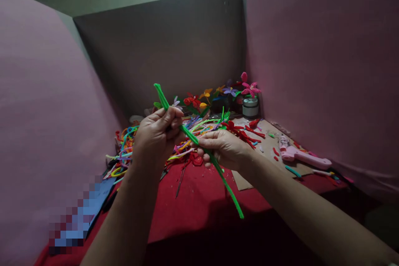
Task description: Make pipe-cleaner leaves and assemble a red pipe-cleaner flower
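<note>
A bundle of bright green pipe cleaners (190, 135) runs slantwise through both hands, held in the air above the red tabletop. My left hand (160, 129) is closed around its upper part, and a short end sticks out above the fist. Lower down, my right hand (220, 147) pinches the bundle between thumb and fingers. Below that pinch a long green tail hangs toward the front edge of the table. Behind the hands lies a pile of pipe cleaners (126, 143) in many colours, partly hidden by my left hand and arm.
Finished pipe-cleaner flowers (192, 102) stand at the back, near a small jar (250, 108). A pink glue gun (304, 157) rests on cardboard (241, 181) at right, among red scraps. A blue pixelated object (96, 203) lies at left. Pink cloth walls flank the red table (181, 216).
</note>
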The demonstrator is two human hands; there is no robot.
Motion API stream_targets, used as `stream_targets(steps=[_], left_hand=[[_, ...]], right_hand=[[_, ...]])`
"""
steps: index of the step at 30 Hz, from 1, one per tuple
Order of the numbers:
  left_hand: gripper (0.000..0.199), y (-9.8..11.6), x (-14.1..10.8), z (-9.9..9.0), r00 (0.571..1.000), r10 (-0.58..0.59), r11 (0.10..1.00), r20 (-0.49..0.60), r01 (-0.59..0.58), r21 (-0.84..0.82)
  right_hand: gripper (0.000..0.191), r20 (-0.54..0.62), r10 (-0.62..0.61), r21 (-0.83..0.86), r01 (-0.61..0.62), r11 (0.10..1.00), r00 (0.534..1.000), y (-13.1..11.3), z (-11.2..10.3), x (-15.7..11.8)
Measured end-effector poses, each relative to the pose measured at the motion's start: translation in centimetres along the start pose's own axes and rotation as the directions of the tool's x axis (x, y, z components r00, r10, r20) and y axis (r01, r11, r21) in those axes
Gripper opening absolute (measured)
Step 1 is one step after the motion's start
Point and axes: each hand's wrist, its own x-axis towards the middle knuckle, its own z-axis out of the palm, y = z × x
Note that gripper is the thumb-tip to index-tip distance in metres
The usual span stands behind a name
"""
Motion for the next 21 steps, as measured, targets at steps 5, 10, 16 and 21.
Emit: stream_targets(steps=[5,10,16,21], left_hand=[[0.010,-1.1,0.8,-0.8,0.998,-0.060,0.997,-0.029,0.059,-0.043],[0.010,-2.8,2.3,-2.1,0.999,-0.037,0.977,-0.028,0.031,-0.210],[0.025,-5.4,3.3,-2.9,0.993,-0.120,0.975,0.008,0.119,-0.189],[0.024,-7.8,2.3,-2.9,0.927,-0.371,0.928,0.059,0.372,-0.008]], right_hand=[[0.021,-0.076,-0.075,-0.340,0.045,0.939,0.994,0.5,1.0,0.1],[0.024,-0.207,-0.066,-0.263,0.010,0.965,0.976,0.5,1.6,0.8],[0.028,-0.260,-0.139,-0.367,0.035,0.930,0.955,0.0,0.0,2.5],[0.027,-0.265,-0.133,-0.383,0.022,0.923,0.955,1.0,-1.5,3.5]])
